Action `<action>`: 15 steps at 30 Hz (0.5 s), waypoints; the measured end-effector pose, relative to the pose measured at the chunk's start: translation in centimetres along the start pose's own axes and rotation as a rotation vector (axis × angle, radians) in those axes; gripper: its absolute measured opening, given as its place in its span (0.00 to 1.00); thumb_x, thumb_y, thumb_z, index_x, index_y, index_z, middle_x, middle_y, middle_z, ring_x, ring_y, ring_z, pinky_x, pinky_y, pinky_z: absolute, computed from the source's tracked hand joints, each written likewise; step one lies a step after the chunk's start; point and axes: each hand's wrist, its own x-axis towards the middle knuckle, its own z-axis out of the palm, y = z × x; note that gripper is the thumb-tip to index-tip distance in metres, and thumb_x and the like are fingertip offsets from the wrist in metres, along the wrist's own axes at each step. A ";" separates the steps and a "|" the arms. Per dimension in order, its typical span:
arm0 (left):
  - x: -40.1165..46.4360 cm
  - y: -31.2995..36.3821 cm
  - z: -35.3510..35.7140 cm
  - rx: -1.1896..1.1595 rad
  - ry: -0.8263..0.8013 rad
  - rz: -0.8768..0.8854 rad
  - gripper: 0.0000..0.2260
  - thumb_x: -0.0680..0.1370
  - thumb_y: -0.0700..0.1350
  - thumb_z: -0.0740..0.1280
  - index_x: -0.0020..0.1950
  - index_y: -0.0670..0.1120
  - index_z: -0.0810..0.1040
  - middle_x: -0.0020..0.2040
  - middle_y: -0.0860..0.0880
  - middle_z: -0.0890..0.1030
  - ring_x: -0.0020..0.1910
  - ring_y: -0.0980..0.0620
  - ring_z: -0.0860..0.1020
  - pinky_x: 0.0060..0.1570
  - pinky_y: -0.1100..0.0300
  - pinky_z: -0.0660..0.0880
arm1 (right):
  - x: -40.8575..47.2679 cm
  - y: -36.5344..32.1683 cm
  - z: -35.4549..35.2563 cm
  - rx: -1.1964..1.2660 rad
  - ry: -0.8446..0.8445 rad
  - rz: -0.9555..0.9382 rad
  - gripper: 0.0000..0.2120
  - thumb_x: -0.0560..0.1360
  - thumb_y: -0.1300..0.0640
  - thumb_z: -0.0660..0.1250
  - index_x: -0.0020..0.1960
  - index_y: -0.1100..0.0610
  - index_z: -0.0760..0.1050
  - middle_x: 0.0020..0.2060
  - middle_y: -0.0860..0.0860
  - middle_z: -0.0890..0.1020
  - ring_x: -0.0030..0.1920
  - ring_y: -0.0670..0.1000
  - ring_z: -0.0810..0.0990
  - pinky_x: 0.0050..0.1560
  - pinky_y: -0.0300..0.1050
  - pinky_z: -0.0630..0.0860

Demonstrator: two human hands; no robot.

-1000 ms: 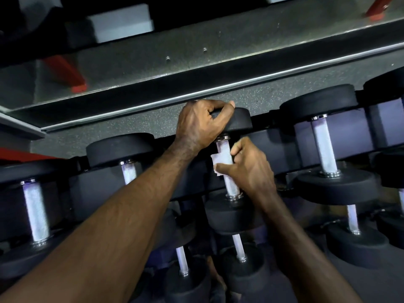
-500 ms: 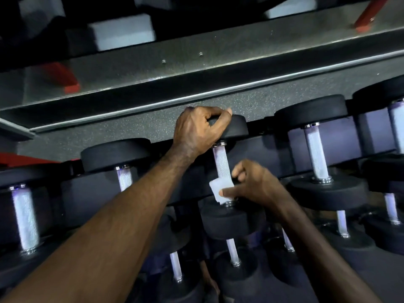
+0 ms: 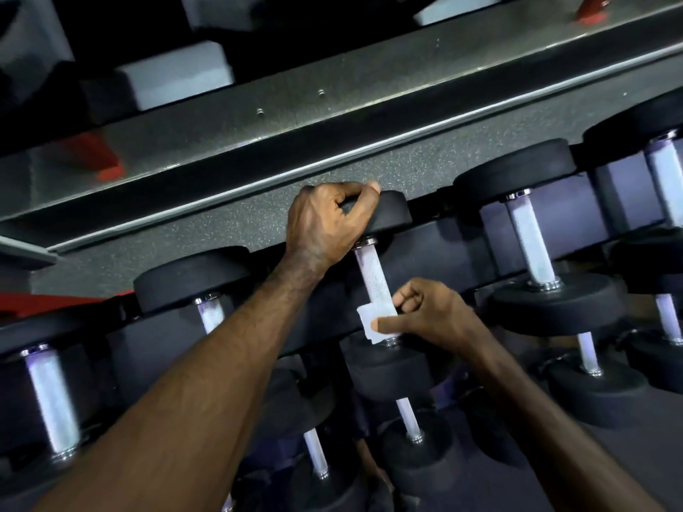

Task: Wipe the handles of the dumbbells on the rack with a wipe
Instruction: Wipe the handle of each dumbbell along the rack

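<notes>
A dark metal rack [image 3: 436, 253] holds rows of dumbbells with thick, round, matte black rubber heads and slim, knurled, silvery handles. At the centre, the left hand [image 3: 329, 223] curls over the far head [image 3: 391, 216] of one dumbbell, fingers hooked over its rim and thumb along its edge. The right hand [image 3: 425, 315] pinches a small, white, folded wipe [image 3: 375, 321] against the near end of that dumbbell's handle [image 3: 371, 279], just above the near head [image 3: 388, 367]; the thumb presses the wipe flat and the other fingers curl behind the bar. To the right sits another dumbbell [image 3: 532, 245] with a pale, cross-hatched grip, and to the left one with a blurred bright handle [image 3: 51, 397]. Beyond the rack lies speckled grey flooring [image 3: 221, 223] and a mirror edged with a shiny metal strip [image 3: 332, 157].
</notes>
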 end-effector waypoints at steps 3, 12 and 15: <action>-0.1 0.3 0.1 0.003 -0.013 -0.016 0.22 0.80 0.65 0.63 0.53 0.54 0.91 0.48 0.57 0.90 0.47 0.57 0.87 0.49 0.55 0.81 | 3.7 -1.7 -0.8 0.185 0.123 -0.042 0.34 0.49 0.26 0.80 0.44 0.49 0.79 0.33 0.43 0.83 0.38 0.46 0.79 0.55 0.58 0.81; 0.0 0.2 0.1 -0.021 -0.011 -0.046 0.21 0.79 0.65 0.64 0.53 0.54 0.91 0.47 0.57 0.90 0.49 0.57 0.87 0.52 0.53 0.82 | 0.5 2.1 -0.1 0.561 -0.028 -0.110 0.20 0.68 0.58 0.83 0.46 0.70 0.76 0.34 0.55 0.79 0.36 0.51 0.73 0.34 0.41 0.69; -0.1 0.4 0.0 -0.003 -0.033 -0.065 0.20 0.80 0.65 0.64 0.52 0.54 0.91 0.46 0.58 0.89 0.46 0.56 0.87 0.50 0.53 0.82 | 3.3 -0.1 -1.5 0.585 0.053 -0.196 0.16 0.73 0.62 0.79 0.49 0.72 0.77 0.36 0.59 0.79 0.33 0.47 0.74 0.31 0.35 0.69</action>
